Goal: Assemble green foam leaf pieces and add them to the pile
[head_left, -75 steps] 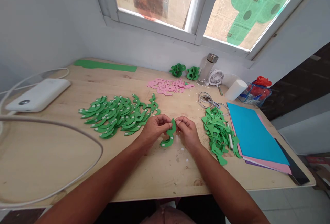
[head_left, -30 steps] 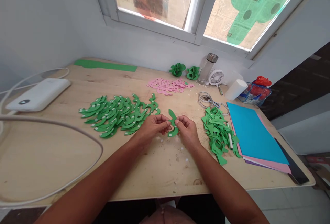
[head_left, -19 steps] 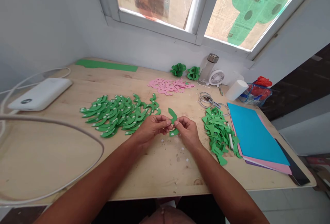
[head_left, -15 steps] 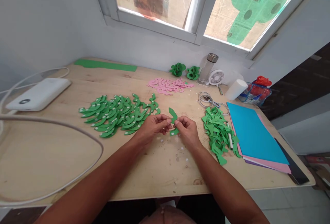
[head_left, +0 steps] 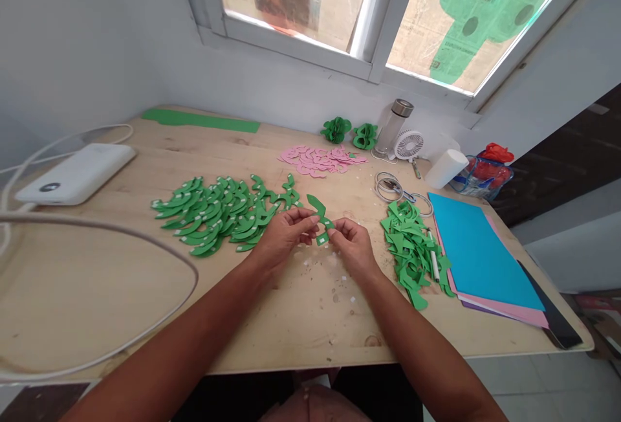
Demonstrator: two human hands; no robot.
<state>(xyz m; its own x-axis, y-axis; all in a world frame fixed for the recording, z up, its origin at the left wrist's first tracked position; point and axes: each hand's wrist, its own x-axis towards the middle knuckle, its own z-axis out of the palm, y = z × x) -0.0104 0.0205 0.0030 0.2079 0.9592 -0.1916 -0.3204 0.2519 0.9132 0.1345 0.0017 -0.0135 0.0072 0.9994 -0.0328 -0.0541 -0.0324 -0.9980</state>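
My left hand (head_left: 284,234) and my right hand (head_left: 353,247) meet over the middle of the wooden table (head_left: 97,292). Both pinch one curved green foam piece (head_left: 317,211) between their fingertips, just above the tabletop. The piece has a small white square at its lower end. To the left lies a spread of similar green curved pieces (head_left: 223,215) with white tabs. To the right sits a heap of green cut pieces (head_left: 412,247). Tiny white scraps (head_left: 339,279) dot the wood under my hands.
Pink cut shapes (head_left: 317,160) and two green foam flowers (head_left: 349,132) lie further back, with a bottle (head_left: 392,125), a small fan (head_left: 408,145), a white roll (head_left: 445,168) and scissors (head_left: 392,189). Coloured sheets (head_left: 478,254) lie right. A white device (head_left: 75,173) with cables (head_left: 97,234) is left.
The green piece has been turned in my fingers: it hung down from my hands 2.5 s ago and now points up and leftward. My hands have lifted slightly and stayed in place.
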